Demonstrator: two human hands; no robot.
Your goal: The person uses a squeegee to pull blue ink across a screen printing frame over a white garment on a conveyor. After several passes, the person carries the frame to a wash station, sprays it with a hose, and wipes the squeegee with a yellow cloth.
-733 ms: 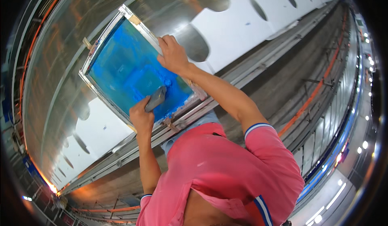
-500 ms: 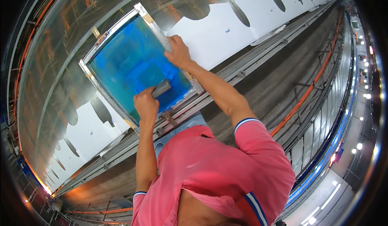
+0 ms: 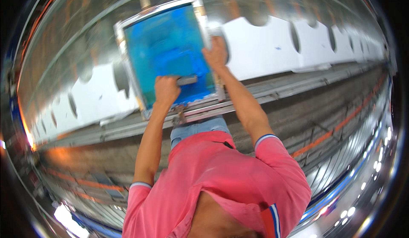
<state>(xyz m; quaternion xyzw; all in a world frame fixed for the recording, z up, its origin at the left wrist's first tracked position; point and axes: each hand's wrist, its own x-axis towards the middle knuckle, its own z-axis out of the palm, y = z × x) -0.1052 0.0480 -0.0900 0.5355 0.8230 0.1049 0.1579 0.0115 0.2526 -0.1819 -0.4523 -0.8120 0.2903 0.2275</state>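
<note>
"One grey tool [image 3: 188, 80] shows near picture centre in the head view; who has it?"

"The left hand [image 3: 167, 89], closed round its left end, over the blue screen [image 3: 142, 46]. The right hand [image 3: 216, 52] meets the right side of the frame [image 3: 201, 16]; blur hides how tightly."

"How far along?"

"Seemingly partway: white sheeting [image 3: 251, 52] left and right bears blue marks [image 3: 277, 48]; beneath the screen is hidden."

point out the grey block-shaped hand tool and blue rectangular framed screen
grey block-shaped hand tool [image 3: 188, 80], head view, middle of its visible part
blue rectangular framed screen [image 3: 168, 53], head view, middle of its sheet
</note>
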